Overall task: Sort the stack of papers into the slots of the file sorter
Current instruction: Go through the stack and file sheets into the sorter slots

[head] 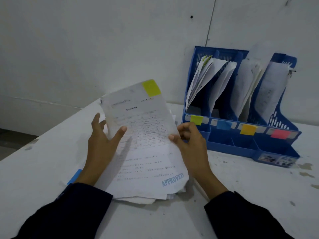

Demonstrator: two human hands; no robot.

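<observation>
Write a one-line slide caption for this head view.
Right hand pinches a yellow-tagged sheet lifted from the stack beside the blue file sorter.

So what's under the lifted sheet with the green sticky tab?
A stack of more white papers on the white table, one with a blue tab poking out at left. The lifted sheet and hands cover their print.

One blue file sorter (241,107) stands on one white table (51,169), with four upright slots, each holding papers. Four sticky labels mark its front: one yellow-green (196,120), one blue (223,125), one orange (248,129), one pink (280,133). Two hands show, left hand (101,144) and right hand (191,144). One lifted sheet (143,135) carries one yellow-green sticky note (151,87). One paper stack (146,198) lies beneath; its sheet count cannot be made out.
</observation>
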